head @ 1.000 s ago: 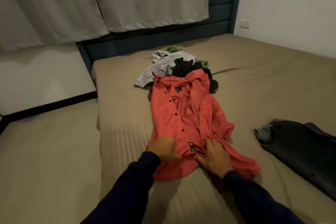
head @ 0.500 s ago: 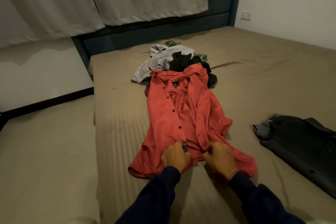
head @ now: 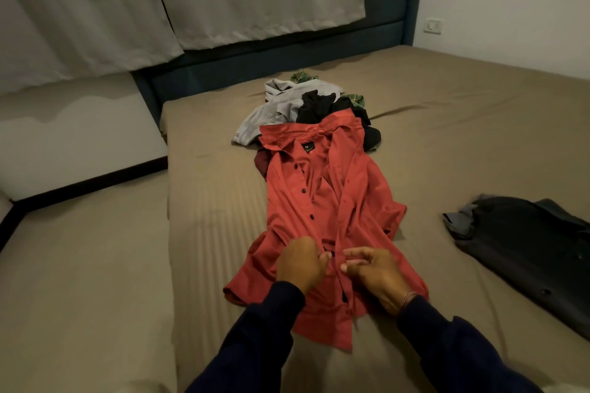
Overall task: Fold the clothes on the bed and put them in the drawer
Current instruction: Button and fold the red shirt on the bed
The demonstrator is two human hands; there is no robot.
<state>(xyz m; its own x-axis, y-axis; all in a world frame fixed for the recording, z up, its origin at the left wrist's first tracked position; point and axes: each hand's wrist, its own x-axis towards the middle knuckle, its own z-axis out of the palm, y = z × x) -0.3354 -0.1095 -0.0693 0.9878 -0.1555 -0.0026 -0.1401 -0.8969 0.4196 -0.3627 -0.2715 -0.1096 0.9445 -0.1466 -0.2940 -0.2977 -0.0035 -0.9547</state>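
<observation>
A red button-up shirt [head: 322, 210] lies stretched lengthwise on the bed [head: 447, 124], collar away from the person. Near its lower hem, the left hand [head: 300, 263] and right hand [head: 373, 271] sit close together, each pinching one side of the open front. Beyond the collar lies a heap of clothes [head: 303, 105]. Well right of the right hand rests a dark garment [head: 526, 252].

left hand [head: 300, 265] + right hand [head: 372, 274] pinch red shirt [head: 322, 201] placket | bed [head: 447, 112]
</observation>
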